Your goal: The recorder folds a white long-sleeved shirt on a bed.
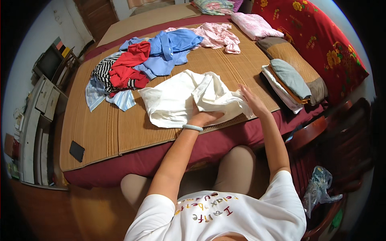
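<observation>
A white garment (171, 98) lies spread and partly folded near the front edge of the bed, its right half bunched in loose creases. My left hand (207, 117), with a pale bangle (192, 127) at the wrist, rests at the garment's near edge. Its thumb stretches to the right, apart from the other fingers, which the cloth partly hides. At the garment's right end, my right hand (252, 100) touches the edge with its fingers extended.
Rumpled clothes lie beyond: a red garment (130, 66), a blue one (167, 48) and a pink one (217, 35). Folded clothes (290, 80) are stacked at right beside a brown pillow (295, 60). A phone (76, 151) sits at the mat's near left corner. A wooden chair (321, 136) stands at right.
</observation>
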Action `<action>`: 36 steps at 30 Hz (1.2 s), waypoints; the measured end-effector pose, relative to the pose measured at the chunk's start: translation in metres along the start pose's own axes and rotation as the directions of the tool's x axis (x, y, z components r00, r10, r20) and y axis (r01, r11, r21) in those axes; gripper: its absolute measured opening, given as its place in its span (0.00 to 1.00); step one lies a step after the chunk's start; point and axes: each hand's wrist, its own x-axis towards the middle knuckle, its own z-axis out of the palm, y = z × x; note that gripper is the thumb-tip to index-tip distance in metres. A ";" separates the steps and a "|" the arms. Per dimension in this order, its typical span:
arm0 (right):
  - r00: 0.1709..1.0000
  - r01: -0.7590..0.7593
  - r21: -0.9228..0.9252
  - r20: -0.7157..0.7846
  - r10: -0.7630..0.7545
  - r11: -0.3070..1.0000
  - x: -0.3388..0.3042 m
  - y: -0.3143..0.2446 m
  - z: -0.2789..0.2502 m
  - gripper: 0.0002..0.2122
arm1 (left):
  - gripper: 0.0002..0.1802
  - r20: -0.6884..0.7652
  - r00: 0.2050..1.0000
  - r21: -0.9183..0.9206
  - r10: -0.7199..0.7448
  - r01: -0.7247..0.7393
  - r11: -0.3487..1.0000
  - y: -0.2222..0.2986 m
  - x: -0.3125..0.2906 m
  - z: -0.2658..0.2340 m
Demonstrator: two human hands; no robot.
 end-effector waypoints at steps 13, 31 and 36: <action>0.982 0.187 0.024 0.010 -0.187 0.982 0.003 -0.020 0.039 0.19 | 0.28 0.482 0.848 -0.746 -0.218 0.268 -0.609 -0.020 -0.018 0.009; 0.691 0.717 -0.001 0.135 -0.710 0.698 0.045 -0.081 0.188 0.27 | 0.35 0.812 0.555 0.033 -0.180 -0.351 -0.936 0.006 -0.070 0.031; 0.587 0.810 -0.233 0.325 -0.742 0.538 0.033 -0.045 0.211 0.23 | 0.35 0.833 0.551 0.324 -0.048 -0.556 -0.765 -0.009 -0.100 0.033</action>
